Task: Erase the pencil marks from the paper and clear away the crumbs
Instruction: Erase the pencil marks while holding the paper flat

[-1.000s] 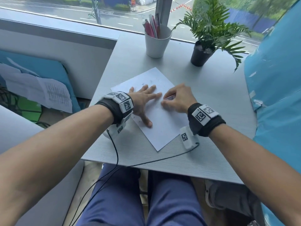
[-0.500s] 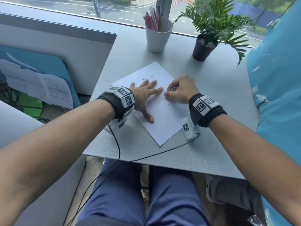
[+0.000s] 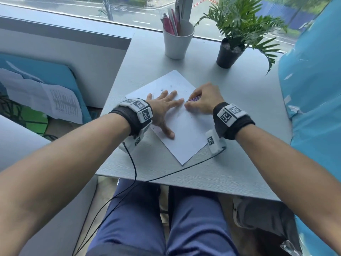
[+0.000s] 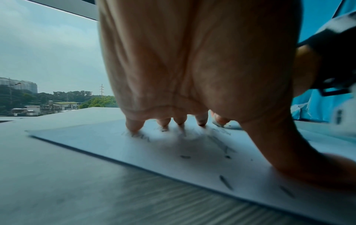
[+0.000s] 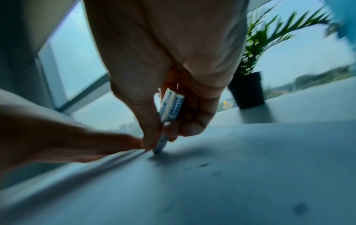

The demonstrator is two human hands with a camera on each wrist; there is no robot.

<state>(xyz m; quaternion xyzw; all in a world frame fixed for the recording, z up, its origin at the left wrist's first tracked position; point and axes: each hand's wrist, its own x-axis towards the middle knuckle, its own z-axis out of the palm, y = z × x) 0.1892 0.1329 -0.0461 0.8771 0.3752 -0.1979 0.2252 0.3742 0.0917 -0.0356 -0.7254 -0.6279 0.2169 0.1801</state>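
Eraser (image 5: 170,106): mostly buried in the right hand (image 5: 163,64); sleeve print blurred, unreadable.
Eraser tip: smeared with motion, contact with the paper (image 3: 186,130) can't be judged.
Pencil marks (image 4: 221,141): streaky, blurred, shapes unclear.
Left hand (image 4: 192,60): wrist cropped at the top edge.
Plant (image 5: 269,38): fronds blurred.

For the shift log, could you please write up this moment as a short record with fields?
surface: grey table
paper: white sheet lying flat, turned at an angle to the table edge
left hand: left hand spread flat, fingers pressing the sheet down
right hand: right hand pinching the eraser, its tip on the sheet
marks: faint pencil marks remain
crumbs: dark crumbs lie on the sheet
background: white cup of pens, potted plant
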